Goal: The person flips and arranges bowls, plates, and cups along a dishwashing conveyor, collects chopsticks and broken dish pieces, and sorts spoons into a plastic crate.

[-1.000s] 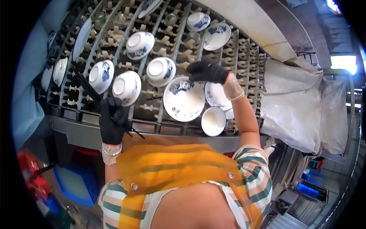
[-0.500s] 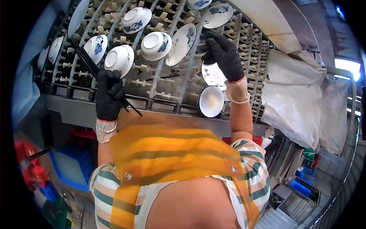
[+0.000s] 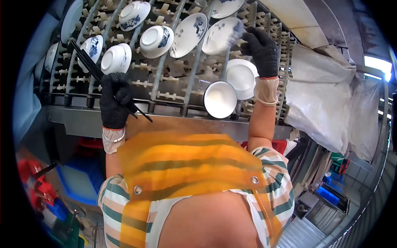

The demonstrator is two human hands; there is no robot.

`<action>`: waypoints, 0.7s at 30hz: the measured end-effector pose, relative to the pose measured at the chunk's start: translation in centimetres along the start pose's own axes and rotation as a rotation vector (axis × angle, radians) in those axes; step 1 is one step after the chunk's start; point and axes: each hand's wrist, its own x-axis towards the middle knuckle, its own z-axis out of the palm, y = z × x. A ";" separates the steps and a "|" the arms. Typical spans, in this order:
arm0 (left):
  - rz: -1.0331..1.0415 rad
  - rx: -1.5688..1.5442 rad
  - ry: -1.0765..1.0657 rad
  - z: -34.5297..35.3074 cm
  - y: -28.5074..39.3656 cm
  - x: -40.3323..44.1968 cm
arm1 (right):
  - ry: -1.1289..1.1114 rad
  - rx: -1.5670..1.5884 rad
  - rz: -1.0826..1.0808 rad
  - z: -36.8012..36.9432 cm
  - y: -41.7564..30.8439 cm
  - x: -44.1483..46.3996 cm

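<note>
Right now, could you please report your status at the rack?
Left grip: closed around black sticks. Right grip: at patterned plate edge, contact unclear. White bowl near rack front, apparently not blocking.

The pegged rack (image 3: 156, 84) carries overturned patterned bowls (image 3: 157, 41) and tilted plates (image 3: 189, 35).

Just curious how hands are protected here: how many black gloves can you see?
2: a black glove on the left hand, holding black sticks; another on the right hand, touching or just beside a blue-patterned plate. None seem hidden.
</note>
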 end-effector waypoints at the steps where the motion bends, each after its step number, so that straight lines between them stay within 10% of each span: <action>1: 0.022 0.022 -0.005 0.0 -0.1 -0.1 | -0.133 0.212 0.152 0.5 -1.4 -1.0; 3: 0.038 0.027 0.049 0.5 -0.3 -0.3 | -0.369 -0.522 -0.637 1.7 0.1 -2.4; 11: -0.025 -0.142 0.023 0.9 -1.5 -0.5 | -1.015 -0.708 -0.148 8.6 1.8 -5.4; 21: 0.010 -0.157 -0.110 1.1 -3.4 -0.3 | -0.995 -0.380 -0.450 5.9 1.5 -5.2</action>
